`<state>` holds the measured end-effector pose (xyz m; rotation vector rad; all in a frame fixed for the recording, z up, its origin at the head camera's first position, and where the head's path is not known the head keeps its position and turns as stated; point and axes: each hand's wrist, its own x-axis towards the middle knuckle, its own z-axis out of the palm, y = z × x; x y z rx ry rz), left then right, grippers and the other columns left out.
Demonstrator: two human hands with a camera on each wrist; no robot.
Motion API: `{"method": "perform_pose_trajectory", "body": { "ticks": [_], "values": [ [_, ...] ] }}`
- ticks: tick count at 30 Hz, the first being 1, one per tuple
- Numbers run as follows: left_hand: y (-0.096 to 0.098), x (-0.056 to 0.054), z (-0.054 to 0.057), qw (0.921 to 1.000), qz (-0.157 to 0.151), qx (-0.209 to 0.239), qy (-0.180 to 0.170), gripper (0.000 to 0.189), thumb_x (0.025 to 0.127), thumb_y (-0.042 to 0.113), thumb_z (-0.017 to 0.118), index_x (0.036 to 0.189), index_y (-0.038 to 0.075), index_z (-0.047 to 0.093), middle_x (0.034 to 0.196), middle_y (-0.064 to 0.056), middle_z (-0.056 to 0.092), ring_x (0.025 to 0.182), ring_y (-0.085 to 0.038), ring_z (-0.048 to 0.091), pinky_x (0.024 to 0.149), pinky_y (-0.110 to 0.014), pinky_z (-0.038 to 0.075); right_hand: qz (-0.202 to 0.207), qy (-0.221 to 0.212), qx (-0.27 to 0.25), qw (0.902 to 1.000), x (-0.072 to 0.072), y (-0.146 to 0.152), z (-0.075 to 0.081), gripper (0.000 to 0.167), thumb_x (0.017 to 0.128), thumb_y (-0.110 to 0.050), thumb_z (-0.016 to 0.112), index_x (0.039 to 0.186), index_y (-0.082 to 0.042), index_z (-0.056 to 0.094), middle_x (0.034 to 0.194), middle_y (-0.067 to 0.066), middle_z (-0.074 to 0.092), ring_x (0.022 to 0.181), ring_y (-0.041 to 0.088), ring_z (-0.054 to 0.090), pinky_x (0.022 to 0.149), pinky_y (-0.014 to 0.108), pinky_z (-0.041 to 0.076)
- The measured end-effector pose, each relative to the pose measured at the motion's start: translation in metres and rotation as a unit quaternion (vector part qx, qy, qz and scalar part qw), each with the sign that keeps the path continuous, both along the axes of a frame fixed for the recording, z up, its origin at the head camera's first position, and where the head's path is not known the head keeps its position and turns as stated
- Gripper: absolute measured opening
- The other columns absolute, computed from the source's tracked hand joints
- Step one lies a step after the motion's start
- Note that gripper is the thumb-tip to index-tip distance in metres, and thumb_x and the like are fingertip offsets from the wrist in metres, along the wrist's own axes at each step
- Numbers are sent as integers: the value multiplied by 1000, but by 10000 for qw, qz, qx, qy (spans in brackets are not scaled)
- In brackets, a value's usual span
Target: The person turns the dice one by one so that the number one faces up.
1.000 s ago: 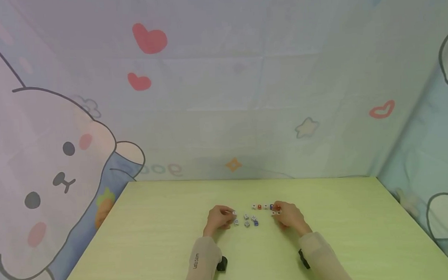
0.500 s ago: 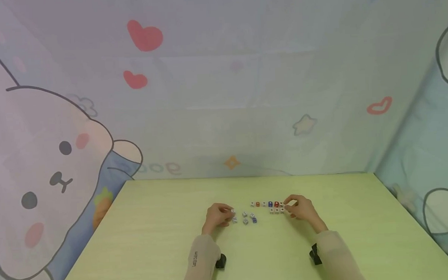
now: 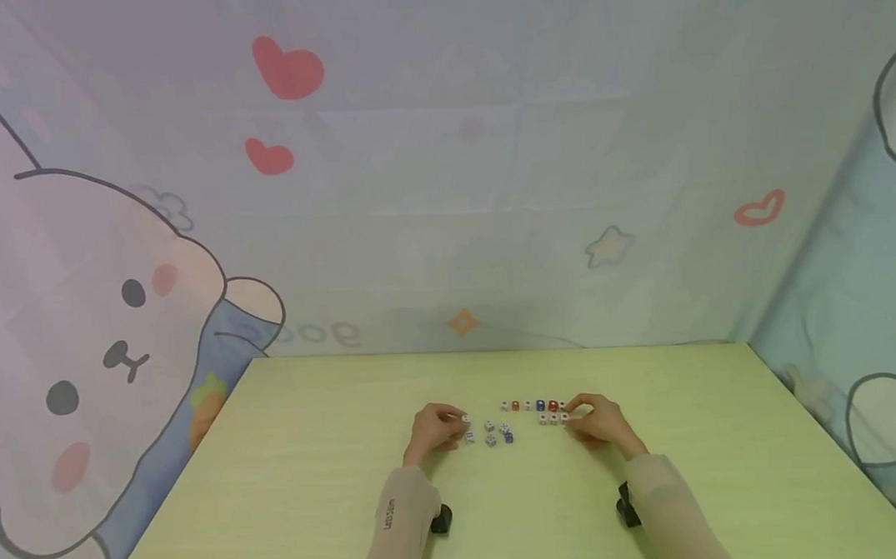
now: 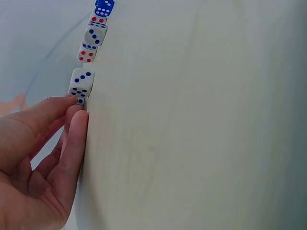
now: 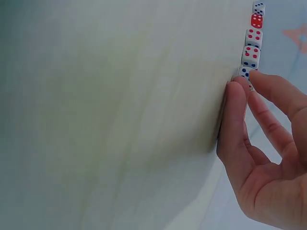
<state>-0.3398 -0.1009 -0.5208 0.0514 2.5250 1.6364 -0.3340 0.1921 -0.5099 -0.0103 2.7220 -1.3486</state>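
My left hand is at the left end of the dice, thumb and finger pinching a small white die that they largely cover. Just in front of that hand sits another white die. Between the hands lie several loose white dice and a blue die. My right hand is at the right end of two rows, its thumb and fingertip pinching a white die. The back row mixes white, red and blue dice; the short front row is white.
The pale yellow-green table stretches around both arms to a printed curtain at the back. Each wrist carries a black camera, such as the left wrist camera, held close above the tabletop.
My right hand has moved right, off the front of the rows to their right end, uncovering dice there; it then shifts slightly left. The left hand stays at its white die.
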Motion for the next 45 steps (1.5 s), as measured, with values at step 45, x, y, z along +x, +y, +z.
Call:
{"method": "perform_pose_trajectory", "body": {
  "ticks": [45],
  "values": [
    [3, -1, 4, 9988, -268, -73, 407, 17, 76, 6, 68, 90, -1, 63, 75, -14, 66, 55, -12, 61, 46, -27, 53, -228, -674, -816, 9941, 1, 2, -5, 29, 81, -12, 64, 109, -9, 56, 52, 3, 63, 45, 8, 58, 41, 20, 46]
  ]
}}
